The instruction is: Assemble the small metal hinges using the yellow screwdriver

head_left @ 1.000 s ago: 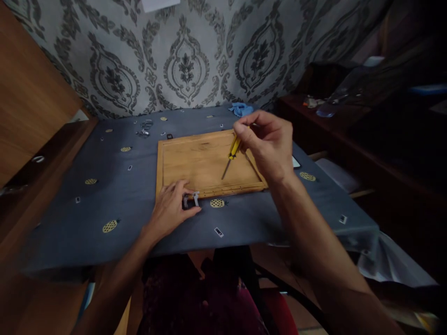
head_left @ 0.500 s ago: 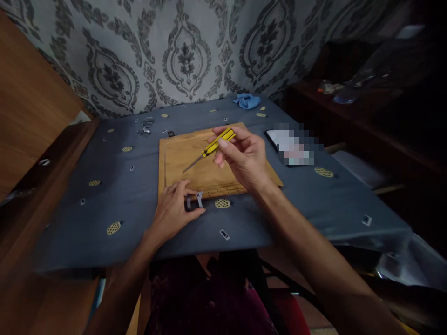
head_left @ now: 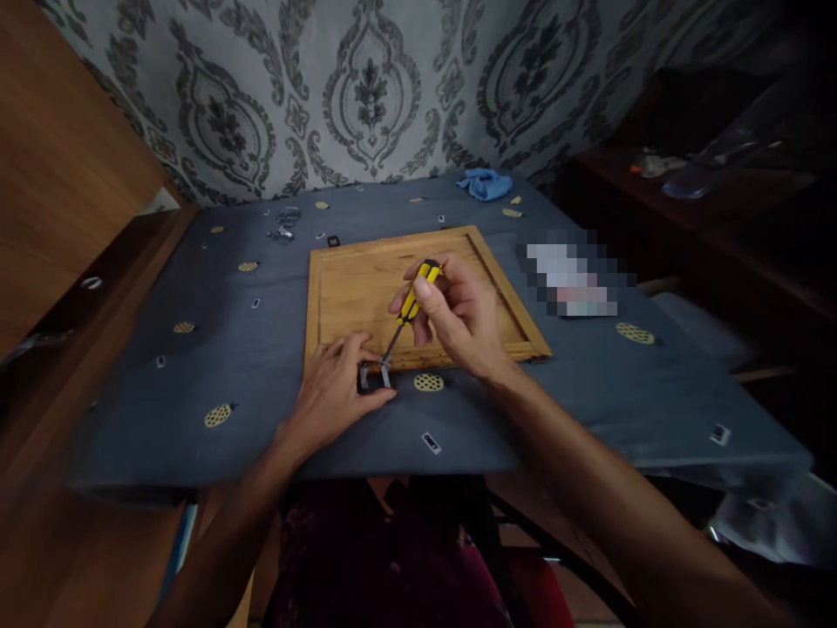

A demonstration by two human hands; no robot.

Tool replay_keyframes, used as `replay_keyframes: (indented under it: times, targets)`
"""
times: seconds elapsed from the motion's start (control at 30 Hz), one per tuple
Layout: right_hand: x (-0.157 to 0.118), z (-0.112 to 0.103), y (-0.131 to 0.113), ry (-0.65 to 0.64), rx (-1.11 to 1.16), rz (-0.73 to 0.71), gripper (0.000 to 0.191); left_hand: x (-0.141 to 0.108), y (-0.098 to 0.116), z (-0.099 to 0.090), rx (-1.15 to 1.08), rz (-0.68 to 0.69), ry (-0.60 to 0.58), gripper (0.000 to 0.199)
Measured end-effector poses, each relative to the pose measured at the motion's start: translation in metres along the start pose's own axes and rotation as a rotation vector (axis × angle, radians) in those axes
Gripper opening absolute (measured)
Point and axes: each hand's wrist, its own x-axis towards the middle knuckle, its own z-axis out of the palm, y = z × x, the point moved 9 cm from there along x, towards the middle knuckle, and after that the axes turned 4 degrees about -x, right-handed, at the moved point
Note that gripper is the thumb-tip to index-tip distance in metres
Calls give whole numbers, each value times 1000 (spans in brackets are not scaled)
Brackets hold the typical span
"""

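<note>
In my right hand [head_left: 467,318] is a screwdriver [head_left: 418,296] with a yellow and black handle, pinched between thumb and fingers. Its thin shaft slants down and left, and the tip meets a small metal bracket [head_left: 384,375] at the near edge of a framed wooden panel [head_left: 366,288]. My left hand [head_left: 333,379] steadies that bracket, fingers on the panel side and thumb on the near side. Part of the bracket is hidden by the fingers. Several small dark holes show along the panel's near edge.
The table wears a grey-blue cloth [head_left: 215,366] with pineapple prints. A crumpled blue cloth [head_left: 485,184] lies at the back, loose metal pieces [head_left: 285,225] at the back left. A blurred-out flat object [head_left: 572,279] sits right of the panel. A black loop [head_left: 333,241] lies behind it.
My right hand has lowered the screwdriver and turned it steeper, bringing its tip from above the panel to the bracket. My left hand keeps its hold; the whole view has shifted slightly.
</note>
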Motion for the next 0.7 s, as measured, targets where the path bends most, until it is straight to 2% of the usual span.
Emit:
replay_keyframes:
  times: [0.37, 0.7]
  targets:
    - [-3, 5, 9, -40, 6, 52, 38, -1, -2, 1, -13, 5, 15, 57]
    - [-4, 8, 8, -67, 2, 17, 32, -1, -1, 1, 8, 8, 12, 58]
